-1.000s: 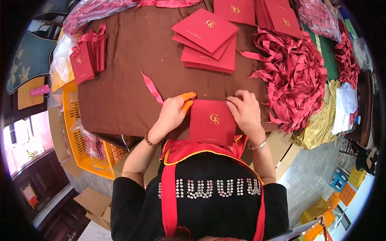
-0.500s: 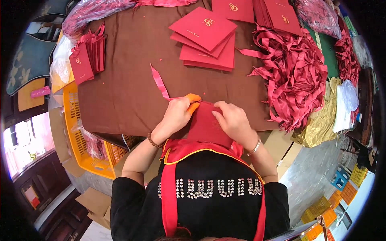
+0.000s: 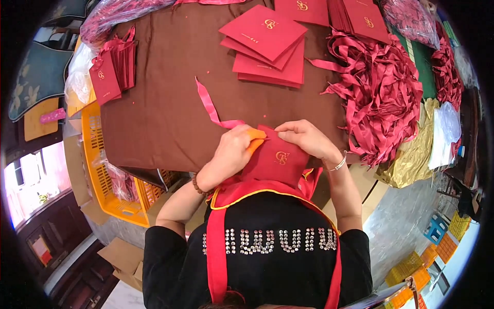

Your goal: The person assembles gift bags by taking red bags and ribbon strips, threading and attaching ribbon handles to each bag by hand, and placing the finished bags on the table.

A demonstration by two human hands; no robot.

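Note:
A flat red paper bag (image 3: 271, 164) with a gold emblem leans against my apron at the table's near edge. My left hand (image 3: 237, 147) is closed at its upper left corner, with orange covers on the thumb and forefinger. From under that hand a pink-red ribbon (image 3: 207, 103) trails away over the brown cloth; its other end is hidden by my fingers. The thumb and fingers of my right hand (image 3: 303, 138) pinch the bag's upper edge at the right. Whether the ribbon passes through the bag cannot be made out.
Beyond my hands lies a fanned stack of red bags (image 3: 265, 36). A large heap of ribbons (image 3: 373, 98) covers the table's right side. Ribboned bags (image 3: 116, 69) lie far left. A yellow plastic crate (image 3: 95, 170) stands beside the table's left edge, and gold wrapping (image 3: 411, 154) lies at the right.
The bag has tilted so that its gold emblem now shows clearly. My right hand has turned flatter along the upper edge, and my left hand has shifted slightly right. The view has moved a little.

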